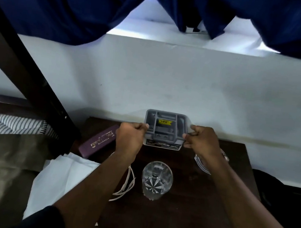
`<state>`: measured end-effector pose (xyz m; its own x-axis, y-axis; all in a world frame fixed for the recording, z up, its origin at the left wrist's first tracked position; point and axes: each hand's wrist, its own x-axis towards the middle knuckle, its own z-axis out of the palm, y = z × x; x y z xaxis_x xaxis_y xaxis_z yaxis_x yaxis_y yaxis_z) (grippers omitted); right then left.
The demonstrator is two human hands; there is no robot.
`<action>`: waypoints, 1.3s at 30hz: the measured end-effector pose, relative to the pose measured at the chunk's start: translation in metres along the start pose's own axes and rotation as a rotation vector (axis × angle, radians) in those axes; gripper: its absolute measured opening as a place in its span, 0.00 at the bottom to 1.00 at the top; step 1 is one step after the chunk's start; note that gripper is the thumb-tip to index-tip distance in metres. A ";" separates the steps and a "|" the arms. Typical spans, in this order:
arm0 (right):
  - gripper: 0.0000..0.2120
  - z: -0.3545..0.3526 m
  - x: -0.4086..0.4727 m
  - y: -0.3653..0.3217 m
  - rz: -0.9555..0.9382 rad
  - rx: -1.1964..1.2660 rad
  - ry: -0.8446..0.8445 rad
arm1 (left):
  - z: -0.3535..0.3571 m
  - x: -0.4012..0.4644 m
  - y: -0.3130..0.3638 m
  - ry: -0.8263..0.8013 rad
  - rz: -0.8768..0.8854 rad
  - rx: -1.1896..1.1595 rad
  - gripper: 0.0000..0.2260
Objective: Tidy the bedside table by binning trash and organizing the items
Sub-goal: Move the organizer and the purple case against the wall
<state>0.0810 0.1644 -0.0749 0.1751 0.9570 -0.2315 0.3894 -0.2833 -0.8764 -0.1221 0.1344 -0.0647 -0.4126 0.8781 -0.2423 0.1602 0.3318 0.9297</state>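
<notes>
A grey plastic box (pixel 165 129) with a clear lid and a yellow label is held at the back of the dark wooden bedside table (pixel 201 205), against the wall. My left hand (pixel 130 138) grips its left edge and my right hand (pixel 202 140) grips its right edge. A cut-glass tumbler (pixel 156 180) stands upright in the middle of the table. A purple case with gold lettering (pixel 98 141) lies tilted at the table's left edge. A white cable (pixel 125 186) lies under my left forearm, and another coiled white cable (pixel 201 164) shows under my right wrist.
A white cloth or paper (pixel 58 178) hangs off the table's left side onto the bed. A dark bed post (pixel 27 72) slants across the left. The white wall (pixel 168 82) rises right behind the table, with blue curtains (pixel 64 4) above.
</notes>
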 end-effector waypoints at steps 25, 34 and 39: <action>0.13 0.059 -0.046 -0.088 -0.402 -0.459 0.008 | -0.093 -0.036 -0.011 0.018 0.103 0.049 0.13; 0.10 0.101 -0.084 -0.110 -0.398 -0.378 -0.217 | -0.155 -0.055 -0.047 0.096 -0.113 -0.270 0.09; 0.10 0.136 -0.076 -0.116 -0.212 -0.447 -0.355 | -0.159 -0.042 -0.058 0.106 -0.220 -0.339 0.15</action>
<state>-0.1006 0.1334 -0.0132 -0.2302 0.9361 -0.2658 0.7383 -0.0099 -0.6744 -0.2571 0.0236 -0.0646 -0.4965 0.7528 -0.4321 -0.2390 0.3600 0.9018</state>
